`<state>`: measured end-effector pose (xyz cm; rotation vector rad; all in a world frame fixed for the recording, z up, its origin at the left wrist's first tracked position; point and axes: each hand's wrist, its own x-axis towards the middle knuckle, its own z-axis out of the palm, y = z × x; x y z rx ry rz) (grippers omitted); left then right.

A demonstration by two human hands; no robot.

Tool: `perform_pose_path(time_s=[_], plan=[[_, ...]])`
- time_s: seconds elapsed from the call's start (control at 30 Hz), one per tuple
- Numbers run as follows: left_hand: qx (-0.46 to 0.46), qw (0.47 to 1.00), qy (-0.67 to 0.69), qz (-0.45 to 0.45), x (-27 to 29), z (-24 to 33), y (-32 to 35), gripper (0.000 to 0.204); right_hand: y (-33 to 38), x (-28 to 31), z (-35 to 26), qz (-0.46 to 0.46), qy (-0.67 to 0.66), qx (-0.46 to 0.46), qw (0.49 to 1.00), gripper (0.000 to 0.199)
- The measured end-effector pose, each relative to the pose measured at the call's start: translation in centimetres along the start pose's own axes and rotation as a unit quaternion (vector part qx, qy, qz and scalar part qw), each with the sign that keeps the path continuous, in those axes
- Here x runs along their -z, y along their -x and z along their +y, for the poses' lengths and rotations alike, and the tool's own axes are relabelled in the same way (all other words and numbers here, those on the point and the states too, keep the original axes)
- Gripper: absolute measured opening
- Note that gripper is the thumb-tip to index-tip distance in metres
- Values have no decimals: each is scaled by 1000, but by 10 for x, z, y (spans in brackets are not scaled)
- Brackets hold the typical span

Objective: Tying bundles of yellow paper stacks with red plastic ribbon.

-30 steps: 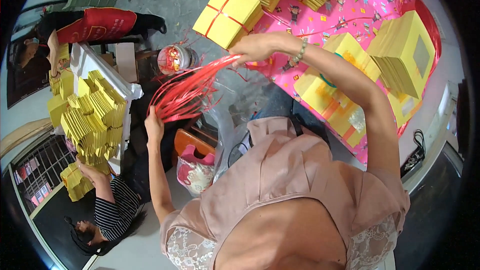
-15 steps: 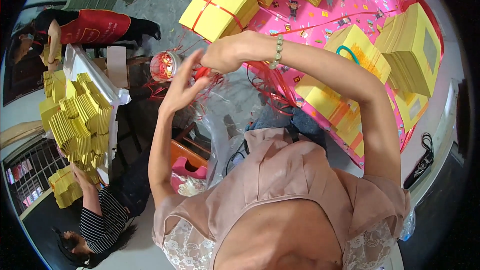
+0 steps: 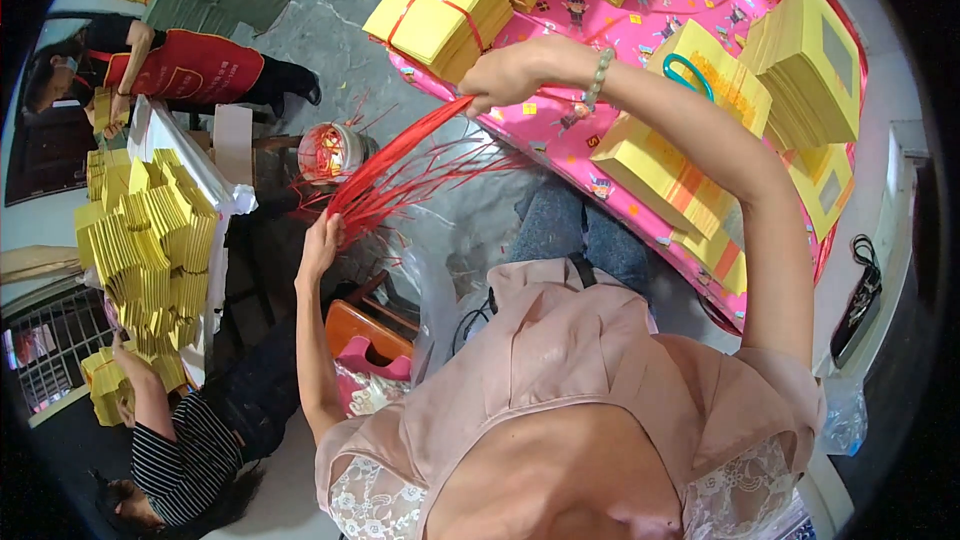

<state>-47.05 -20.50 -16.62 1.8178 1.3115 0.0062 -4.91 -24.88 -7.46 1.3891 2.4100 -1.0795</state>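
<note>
A bundle of thin red plastic straps [image 3: 408,152] stretches between my two hands, its loose ends fanning out toward the right. My left hand [image 3: 320,245] is closed around the lower left end. The upper end is gripped in my right hand [image 3: 505,73], with a pale green bead bracelet on that wrist. Just beyond my right hand, a thick stack of yellow paper [image 3: 440,5], tied crosswise with red strap, stands at the edge of a table with a pink patterned cover [image 3: 550,118].
More yellow stacks [image 3: 805,60] and a teal ring-shaped object [image 3: 688,75] are on the pink table. A tub of red strips [image 3: 332,152] is beyond my left hand. At the left, two people work by a table heaped with yellow bundles [image 3: 155,230]. An orange stool [image 3: 350,325] stands near my left arm.
My hands were close together; now they are apart, the right one further right and the left one lower. The red straps between them are drawn out lengthwise.
</note>
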Motion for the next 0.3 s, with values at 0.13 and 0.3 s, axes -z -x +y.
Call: perform_pose_path(time_s=[0.13, 0.3], plan=[[-256, 959, -108, 47, -3, 29, -11, 57, -7, -9, -37, 18, 100, -54, 993, 36], [-341, 940, -13, -21, -28, 136, -23, 73, -15, -25, -73, 66, 158, -76, 982, 28]])
